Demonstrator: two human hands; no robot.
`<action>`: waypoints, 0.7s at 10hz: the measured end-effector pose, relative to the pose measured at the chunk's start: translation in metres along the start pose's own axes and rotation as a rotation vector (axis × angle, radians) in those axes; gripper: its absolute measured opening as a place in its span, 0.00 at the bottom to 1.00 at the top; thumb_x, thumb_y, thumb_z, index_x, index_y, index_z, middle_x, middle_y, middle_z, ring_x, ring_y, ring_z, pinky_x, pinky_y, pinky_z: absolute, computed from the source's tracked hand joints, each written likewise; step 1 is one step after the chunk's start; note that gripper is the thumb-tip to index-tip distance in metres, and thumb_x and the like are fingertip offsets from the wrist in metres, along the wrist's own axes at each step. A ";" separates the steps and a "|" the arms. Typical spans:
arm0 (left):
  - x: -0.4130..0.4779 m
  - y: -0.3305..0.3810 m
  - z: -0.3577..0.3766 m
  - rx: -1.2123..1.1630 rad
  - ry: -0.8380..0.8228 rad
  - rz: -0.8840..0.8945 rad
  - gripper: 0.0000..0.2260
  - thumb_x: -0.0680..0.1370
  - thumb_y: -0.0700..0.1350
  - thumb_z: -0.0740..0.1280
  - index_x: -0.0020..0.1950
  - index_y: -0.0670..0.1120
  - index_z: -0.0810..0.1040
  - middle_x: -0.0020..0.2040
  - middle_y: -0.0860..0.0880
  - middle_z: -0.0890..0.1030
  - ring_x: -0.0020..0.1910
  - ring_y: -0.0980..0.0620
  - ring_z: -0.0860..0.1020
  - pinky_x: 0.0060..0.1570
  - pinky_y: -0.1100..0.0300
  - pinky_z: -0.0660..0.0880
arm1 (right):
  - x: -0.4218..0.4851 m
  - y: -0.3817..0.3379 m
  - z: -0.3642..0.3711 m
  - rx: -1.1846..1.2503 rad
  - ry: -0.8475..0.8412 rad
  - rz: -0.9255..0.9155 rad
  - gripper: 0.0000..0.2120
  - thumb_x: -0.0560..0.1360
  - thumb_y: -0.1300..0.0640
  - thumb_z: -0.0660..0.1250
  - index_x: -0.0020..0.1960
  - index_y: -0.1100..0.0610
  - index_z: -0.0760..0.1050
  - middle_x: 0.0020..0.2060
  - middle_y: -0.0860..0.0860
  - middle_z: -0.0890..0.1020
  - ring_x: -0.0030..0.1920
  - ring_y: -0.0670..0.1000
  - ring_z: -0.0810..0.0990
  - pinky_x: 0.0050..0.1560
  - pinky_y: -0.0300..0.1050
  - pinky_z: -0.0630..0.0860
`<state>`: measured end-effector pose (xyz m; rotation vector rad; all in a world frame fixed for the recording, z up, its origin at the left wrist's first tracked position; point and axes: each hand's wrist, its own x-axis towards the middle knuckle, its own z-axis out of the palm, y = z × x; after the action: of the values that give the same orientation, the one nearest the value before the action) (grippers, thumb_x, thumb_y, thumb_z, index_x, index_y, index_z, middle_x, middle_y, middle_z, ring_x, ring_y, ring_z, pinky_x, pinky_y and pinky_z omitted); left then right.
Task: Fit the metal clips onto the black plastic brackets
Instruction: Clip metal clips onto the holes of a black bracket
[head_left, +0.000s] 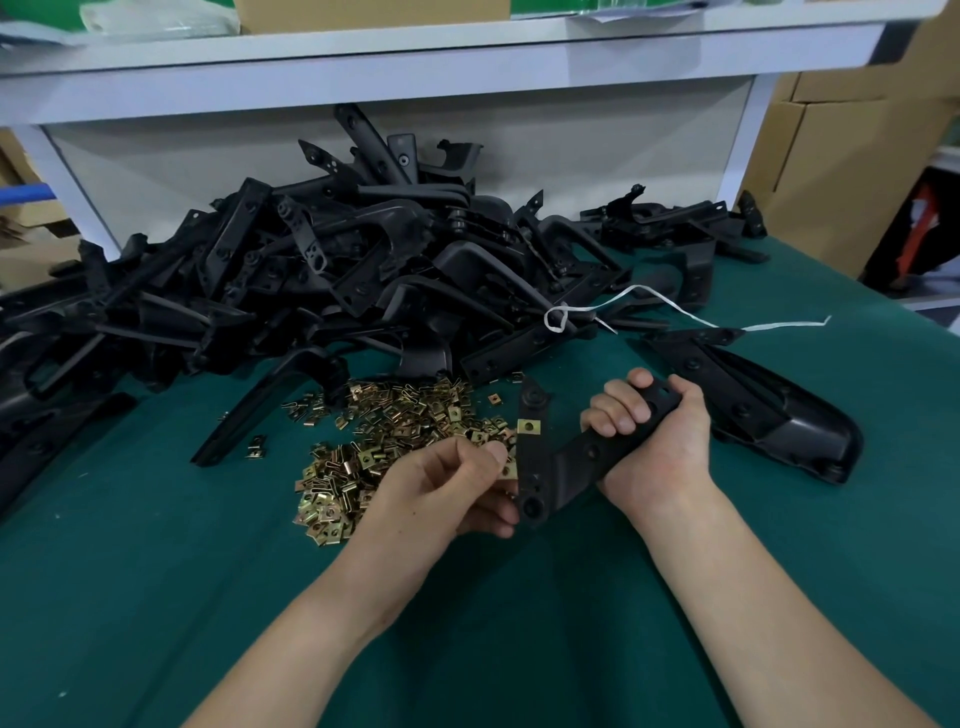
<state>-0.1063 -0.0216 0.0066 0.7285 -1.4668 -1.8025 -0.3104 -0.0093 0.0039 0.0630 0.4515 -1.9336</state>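
Two clips (529, 427) touch the one held bracket (587, 449).

Black angled bracket (587, 449) bears one brass-coloured clip (529, 427), beside a loose clip pile (395, 421) and bracket heap (322, 270).

green-covered worktable (156, 597) under a white shelf (363, 57), cardboard boxes (841, 156) at right

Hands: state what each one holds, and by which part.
The right hand grips the black bracket round its far arm; the left hand pinches a metal clip against the bracket's left edge.
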 end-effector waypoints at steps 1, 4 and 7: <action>0.000 0.000 0.000 0.001 -0.014 -0.004 0.18 0.75 0.53 0.70 0.45 0.37 0.77 0.46 0.37 0.82 0.39 0.47 0.80 0.41 0.58 0.79 | 0.000 0.000 0.000 0.001 0.003 0.000 0.19 0.78 0.46 0.54 0.33 0.53 0.70 0.25 0.45 0.60 0.23 0.46 0.58 0.24 0.39 0.60; 0.000 -0.001 -0.001 -0.009 -0.046 -0.023 0.12 0.75 0.51 0.71 0.36 0.46 0.75 0.44 0.40 0.80 0.39 0.49 0.80 0.43 0.59 0.79 | -0.001 -0.001 0.000 -0.003 0.007 -0.010 0.19 0.78 0.46 0.54 0.33 0.53 0.70 0.25 0.45 0.60 0.23 0.47 0.58 0.23 0.39 0.60; 0.001 -0.005 0.000 -0.012 -0.054 -0.058 0.13 0.76 0.53 0.71 0.40 0.44 0.75 0.46 0.39 0.79 0.42 0.49 0.79 0.44 0.59 0.78 | 0.000 -0.001 -0.002 -0.029 -0.011 -0.026 0.18 0.78 0.46 0.54 0.33 0.53 0.69 0.25 0.45 0.60 0.23 0.46 0.58 0.23 0.39 0.61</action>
<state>-0.1076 -0.0221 0.0013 0.7286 -1.4822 -1.8871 -0.3118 -0.0085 0.0025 0.0277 0.4751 -1.9512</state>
